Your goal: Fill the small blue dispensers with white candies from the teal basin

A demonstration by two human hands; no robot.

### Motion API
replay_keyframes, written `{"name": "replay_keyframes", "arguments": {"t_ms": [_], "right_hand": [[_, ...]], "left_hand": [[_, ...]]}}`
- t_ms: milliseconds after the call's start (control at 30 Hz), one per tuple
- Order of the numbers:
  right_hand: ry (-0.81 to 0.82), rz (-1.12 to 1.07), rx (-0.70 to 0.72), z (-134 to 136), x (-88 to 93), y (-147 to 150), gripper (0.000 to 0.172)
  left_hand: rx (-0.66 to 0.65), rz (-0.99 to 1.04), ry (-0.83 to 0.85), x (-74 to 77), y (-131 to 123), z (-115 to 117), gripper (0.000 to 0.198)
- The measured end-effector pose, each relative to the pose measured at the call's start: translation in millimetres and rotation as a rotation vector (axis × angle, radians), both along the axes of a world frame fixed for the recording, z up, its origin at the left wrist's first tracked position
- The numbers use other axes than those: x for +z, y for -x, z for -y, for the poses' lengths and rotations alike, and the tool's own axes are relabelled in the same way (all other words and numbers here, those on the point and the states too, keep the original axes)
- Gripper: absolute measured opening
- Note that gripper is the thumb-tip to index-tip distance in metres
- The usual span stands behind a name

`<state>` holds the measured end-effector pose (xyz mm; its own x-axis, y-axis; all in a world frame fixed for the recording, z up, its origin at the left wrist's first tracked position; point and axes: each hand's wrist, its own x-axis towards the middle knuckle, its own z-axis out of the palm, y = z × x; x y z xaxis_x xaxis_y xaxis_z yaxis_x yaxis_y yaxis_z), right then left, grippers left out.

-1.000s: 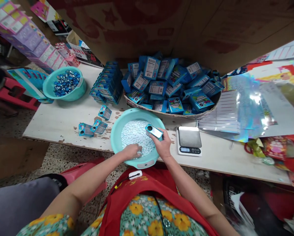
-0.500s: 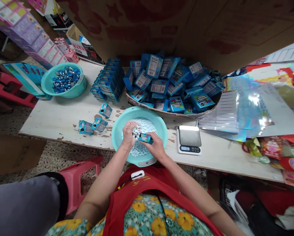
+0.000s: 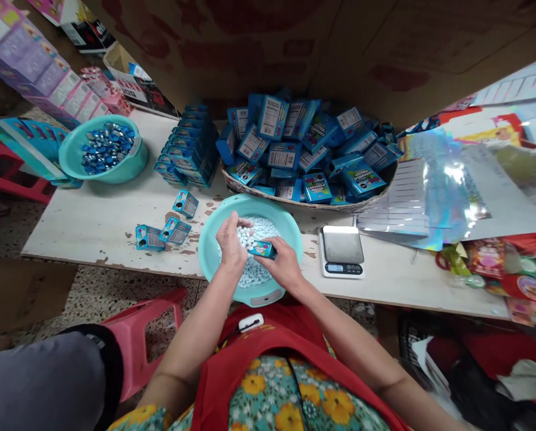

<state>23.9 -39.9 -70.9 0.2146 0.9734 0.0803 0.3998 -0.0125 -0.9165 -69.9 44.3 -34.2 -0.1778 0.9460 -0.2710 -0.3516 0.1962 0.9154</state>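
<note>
Blue box [image 3: 262, 249], one, small, printed face up, held on its side above the turquoise basin [image 3: 212, 226] at the near edge of the counter [image 3: 95, 224]. At the counter's far left corner: an upright blue carton [image 3: 23, 146], and beside it a second basin [image 3: 136, 164], in which blue and silver pieces [image 3: 110, 148] are heaped. Toward the far edge: stacked boxes [image 3: 189, 145], set in close rows. Nearer the near edge: three loose boxes [image 3: 186, 203], two of them laid side by side, touching or nearly so. Over the basin, which is projected past the near edge: left hand [image 3: 232, 242], half open and cupped, by which a small heap of white pellets [image 3: 255, 278] is held at the box's left end; contact between hand and box cannot be told. More pellets are contained in the basin below. Right hand [image 3: 285, 263]: closed about the box's right end, gripped between thumb and fingers. Along the far edge: a basket [image 3: 331, 207], piled with similar boxes. To its right, near the near edge: digital scale [image 3: 343, 246], display lit, figures illegible. Toward the right end: shiny sheets [image 3: 447, 191], overlapped, and coloured packets [image 3: 487, 257].
</note>
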Motion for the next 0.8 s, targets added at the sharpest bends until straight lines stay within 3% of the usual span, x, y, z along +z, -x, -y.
{"name": "replay_keyframes", "arguments": {"t_ms": [367,500,633,800], "right_hand": [[-0.016,-0.050,-0.030,-2.8,2.3,-7.6,0.032],[-0.064,-0.113,-0.045,-1.1,4.2,-9.0,0.034],[-0.028,-0.156,-0.047,-2.7,-1.5,-9.6,0.033],[-0.064,-0.210,-0.060,-7.5,-10.7,-9.9,0.035]], "left_hand": [[-0.019,-0.073,-0.024,6.2,-9.3,-0.3,0.037],[-0.049,-0.082,-0.123,9.3,-12.3,1.6,0.035],[-0.017,-0.103,-0.110,4.8,-15.4,-0.2,0.034],[-0.078,-0.094,-0.151,4.4,-17.7,2.2,0.032]]}}
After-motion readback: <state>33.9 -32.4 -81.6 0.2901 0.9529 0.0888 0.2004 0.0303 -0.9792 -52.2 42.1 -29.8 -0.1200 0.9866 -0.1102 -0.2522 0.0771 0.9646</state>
